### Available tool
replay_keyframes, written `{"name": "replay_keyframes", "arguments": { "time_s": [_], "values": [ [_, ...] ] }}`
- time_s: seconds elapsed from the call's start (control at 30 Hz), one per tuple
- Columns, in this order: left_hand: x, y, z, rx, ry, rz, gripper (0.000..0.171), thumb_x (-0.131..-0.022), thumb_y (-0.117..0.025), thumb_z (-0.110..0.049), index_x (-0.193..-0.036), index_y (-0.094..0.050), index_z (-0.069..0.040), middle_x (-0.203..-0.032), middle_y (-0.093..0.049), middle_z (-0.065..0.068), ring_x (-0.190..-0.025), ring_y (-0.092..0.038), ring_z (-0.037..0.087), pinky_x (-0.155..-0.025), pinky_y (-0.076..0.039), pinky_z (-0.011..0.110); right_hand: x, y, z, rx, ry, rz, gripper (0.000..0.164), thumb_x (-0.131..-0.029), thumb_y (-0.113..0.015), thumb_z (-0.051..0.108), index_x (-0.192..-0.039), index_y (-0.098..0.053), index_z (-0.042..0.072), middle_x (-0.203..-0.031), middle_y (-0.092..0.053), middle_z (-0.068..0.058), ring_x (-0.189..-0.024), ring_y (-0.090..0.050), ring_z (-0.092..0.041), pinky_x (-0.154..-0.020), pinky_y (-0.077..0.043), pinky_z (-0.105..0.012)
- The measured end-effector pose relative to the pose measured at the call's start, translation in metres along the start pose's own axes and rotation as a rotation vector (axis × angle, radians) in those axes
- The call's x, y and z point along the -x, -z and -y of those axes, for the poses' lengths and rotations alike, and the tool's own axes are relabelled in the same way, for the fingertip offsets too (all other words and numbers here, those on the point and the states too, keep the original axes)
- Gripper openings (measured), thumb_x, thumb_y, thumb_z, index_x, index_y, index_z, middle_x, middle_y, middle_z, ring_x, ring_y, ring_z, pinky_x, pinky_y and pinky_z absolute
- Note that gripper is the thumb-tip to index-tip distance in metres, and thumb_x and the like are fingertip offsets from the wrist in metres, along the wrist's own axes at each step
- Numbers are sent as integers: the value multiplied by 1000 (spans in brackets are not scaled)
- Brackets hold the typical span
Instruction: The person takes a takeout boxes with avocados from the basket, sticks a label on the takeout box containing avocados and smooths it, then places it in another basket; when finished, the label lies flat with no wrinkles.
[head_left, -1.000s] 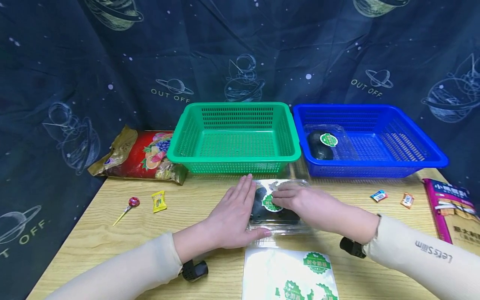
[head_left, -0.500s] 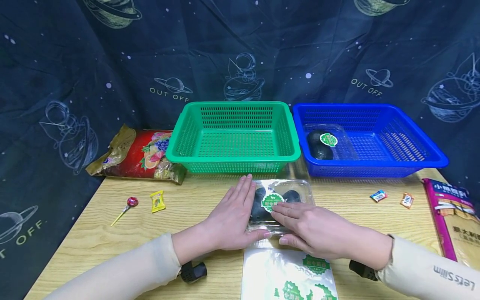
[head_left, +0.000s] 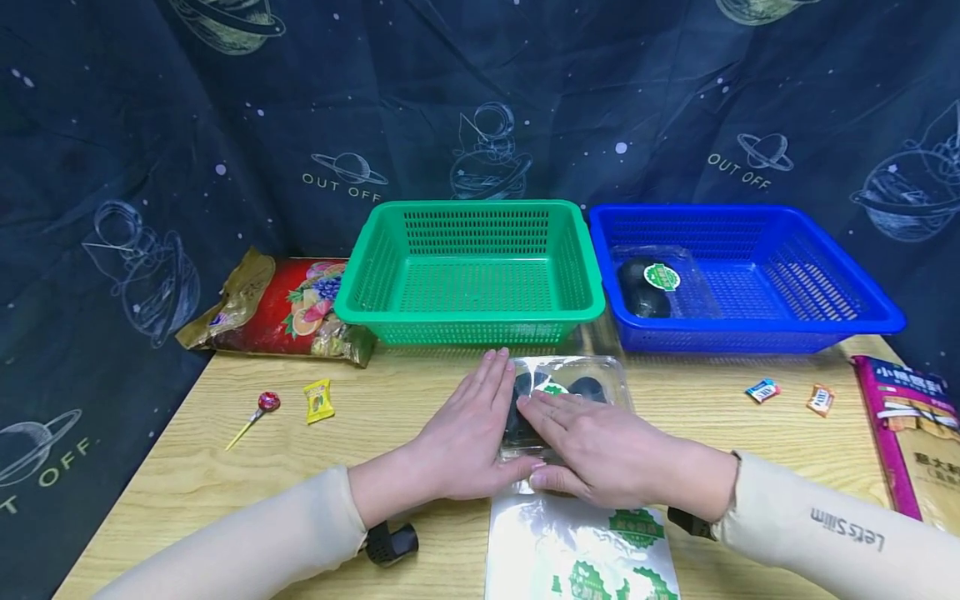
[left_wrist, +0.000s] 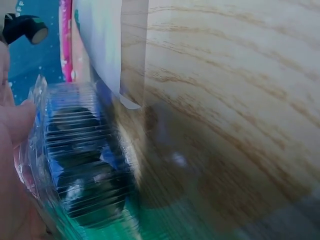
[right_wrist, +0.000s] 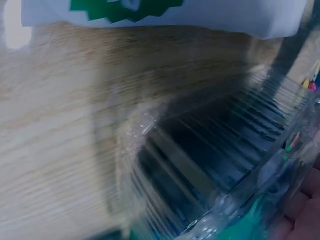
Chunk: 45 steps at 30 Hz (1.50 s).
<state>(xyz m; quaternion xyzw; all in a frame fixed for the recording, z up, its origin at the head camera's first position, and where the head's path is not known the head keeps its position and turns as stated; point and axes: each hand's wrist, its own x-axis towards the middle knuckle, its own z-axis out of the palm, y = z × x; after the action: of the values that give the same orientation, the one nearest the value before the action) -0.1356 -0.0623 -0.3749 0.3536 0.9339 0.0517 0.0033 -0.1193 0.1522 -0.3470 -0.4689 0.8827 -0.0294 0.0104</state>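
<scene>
A clear plastic clamshell box with dark rounded items inside lies on the table in front of the green basket. My left hand rests along its left side, fingers straight. The fingers of my right hand lie flat on the lid, partly covering a round green-and-white sticker. Below the box is a white sheet of similar green stickers. In the left wrist view the ribbed side of the box shows beside my hand; the right wrist view shows the box blurred.
Behind stand a green basket and a blue basket holding another stickered box. A red bag, a lollipop and a yellow candy lie left; small candies and a magenta packet lie right.
My right hand has slid across the lid, first toward me, then left over the sticker, and its fingers now cover more of it. My left hand has stayed at the box's left side.
</scene>
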Motion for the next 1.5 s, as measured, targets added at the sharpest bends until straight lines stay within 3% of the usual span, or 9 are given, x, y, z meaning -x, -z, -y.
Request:
{"name": "replay_keyframes", "arguments": {
  "time_s": [0.37,0.77,1.17,1.5],
  "values": [
    [-1,3,-1,-7,17,6,107,-86,-38,-74,-149,-7,7,-157,-4,24,-145,3,32,-116,-10,42,1,-4,6,96,-67,-7,84,-96,-33,61,-145,-32,-6,-148,-35,-21,-138,-32,-31,-112,-27,-42],
    [-2,3,-2,12,26,27,108,-86,-37,-75,-149,-7,7,-157,-3,24,-145,1,34,-116,-11,43,1,-9,11,100,-128,-20,89,-94,-33,65,-146,-28,-8,-150,-32,-21,-140,-27,-32,-113,-24,-42],
    [-3,2,-2,-8,12,-1,105,-87,-41,-70,-148,-12,10,-156,-7,26,-145,-4,36,-116,-13,43,1,-9,9,67,-176,-33,90,-94,-33,65,-145,-28,-8,-149,-33,-23,-139,-29,-34,-112,-25,-45],
    [-3,2,-3,-3,29,14,105,-87,-40,-71,-148,-13,9,-156,-6,25,-145,-2,34,-116,-12,42,9,-8,4,78,-212,-38,89,-94,-31,65,-145,-29,-9,-148,-34,-24,-138,-30,-35,-112,-25,-45]
  ]
}}
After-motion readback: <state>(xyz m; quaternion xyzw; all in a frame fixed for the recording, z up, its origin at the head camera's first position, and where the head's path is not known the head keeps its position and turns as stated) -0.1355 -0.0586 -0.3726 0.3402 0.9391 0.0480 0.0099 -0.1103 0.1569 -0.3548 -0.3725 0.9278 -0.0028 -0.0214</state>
